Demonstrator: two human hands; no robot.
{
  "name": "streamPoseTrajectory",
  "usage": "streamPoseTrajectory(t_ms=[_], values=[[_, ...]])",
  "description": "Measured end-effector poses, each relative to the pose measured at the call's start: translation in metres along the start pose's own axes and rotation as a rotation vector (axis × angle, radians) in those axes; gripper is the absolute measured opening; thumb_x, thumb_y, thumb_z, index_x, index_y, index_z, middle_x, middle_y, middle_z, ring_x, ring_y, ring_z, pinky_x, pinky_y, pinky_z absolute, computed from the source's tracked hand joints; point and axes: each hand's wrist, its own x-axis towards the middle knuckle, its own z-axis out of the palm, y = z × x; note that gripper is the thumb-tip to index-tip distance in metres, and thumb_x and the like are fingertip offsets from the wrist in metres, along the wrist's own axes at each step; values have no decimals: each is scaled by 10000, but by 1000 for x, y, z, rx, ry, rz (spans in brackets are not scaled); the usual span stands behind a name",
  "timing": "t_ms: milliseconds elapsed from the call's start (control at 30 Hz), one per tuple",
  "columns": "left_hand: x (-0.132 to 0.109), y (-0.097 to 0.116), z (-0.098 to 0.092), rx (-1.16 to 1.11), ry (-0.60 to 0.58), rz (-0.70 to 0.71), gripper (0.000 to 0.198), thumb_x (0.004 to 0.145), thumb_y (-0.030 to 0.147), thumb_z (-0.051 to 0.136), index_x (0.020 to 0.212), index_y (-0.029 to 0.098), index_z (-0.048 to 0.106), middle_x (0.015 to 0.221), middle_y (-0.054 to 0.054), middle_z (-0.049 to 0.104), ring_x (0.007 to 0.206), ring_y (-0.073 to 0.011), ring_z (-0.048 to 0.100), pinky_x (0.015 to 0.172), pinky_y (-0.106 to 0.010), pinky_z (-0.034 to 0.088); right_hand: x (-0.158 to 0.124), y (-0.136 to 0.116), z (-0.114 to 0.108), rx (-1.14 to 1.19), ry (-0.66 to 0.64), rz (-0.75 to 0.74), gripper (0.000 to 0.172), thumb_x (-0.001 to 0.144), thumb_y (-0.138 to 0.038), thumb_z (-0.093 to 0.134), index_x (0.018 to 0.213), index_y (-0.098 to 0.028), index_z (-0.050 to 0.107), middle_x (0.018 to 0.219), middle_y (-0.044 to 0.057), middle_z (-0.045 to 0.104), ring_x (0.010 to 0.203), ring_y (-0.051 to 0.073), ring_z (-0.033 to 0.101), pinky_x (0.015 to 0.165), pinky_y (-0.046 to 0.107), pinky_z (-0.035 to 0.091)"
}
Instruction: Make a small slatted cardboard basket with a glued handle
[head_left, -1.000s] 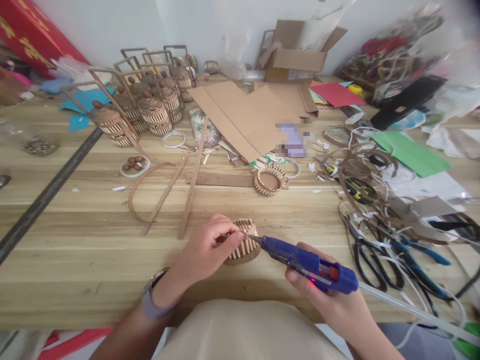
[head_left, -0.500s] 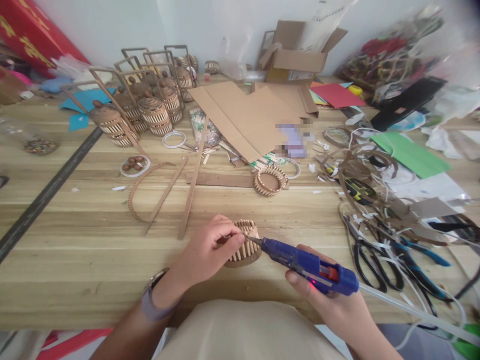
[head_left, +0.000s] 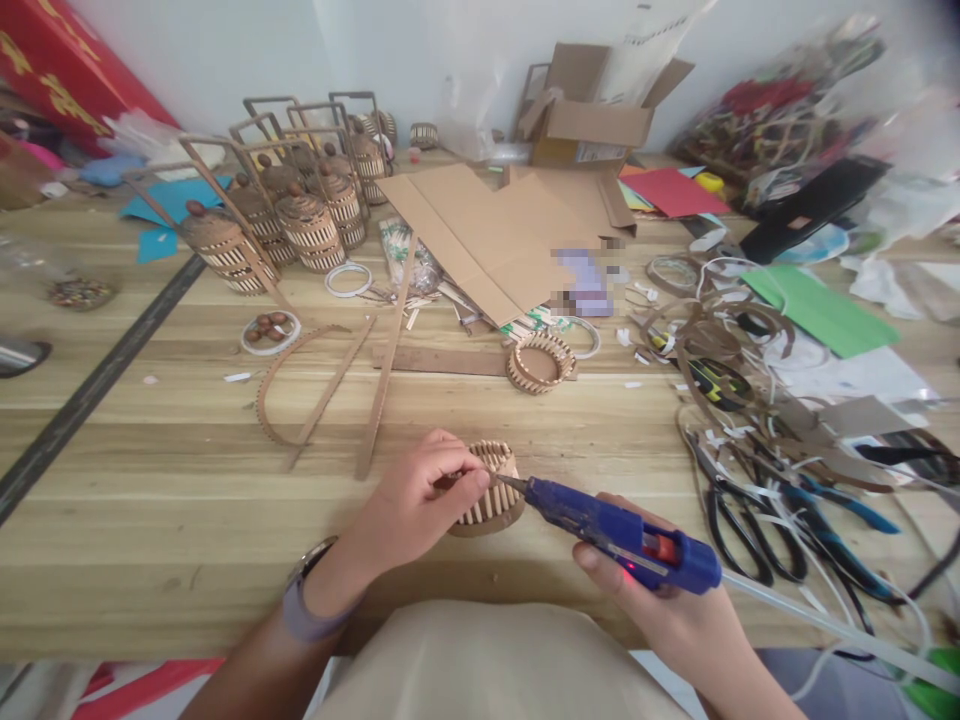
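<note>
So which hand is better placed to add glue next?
Probably the right hand: it holds the glue gun, nozzle close to the basket; the left hand is at the rim.

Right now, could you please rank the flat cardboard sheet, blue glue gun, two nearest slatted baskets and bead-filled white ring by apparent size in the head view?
Flat cardboard sheet
Blue glue gun
Nearer slatted basket, farther slatted basket: unsure, the left hand partly hides the nearer
White ring

We get soft, even light, faint shadow on the table (head_left: 180, 430), blurred outer edges and a darkened top-right corner.
</note>
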Motion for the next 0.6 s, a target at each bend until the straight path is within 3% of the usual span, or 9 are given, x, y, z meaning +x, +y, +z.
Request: streamPoseTrajectory(t_ms=[600], values=[[-2, -1, -1, -29, 0, 18, 283, 963, 322, 507, 746, 184, 625, 737, -4, 567, 831, -162, 508, 748, -264, 389, -1, 1, -1, 23, 24, 26, 288, 756, -461, 678, 602, -268, 530, 566, -12, 540, 515, 171, 523, 508, 286, 457]])
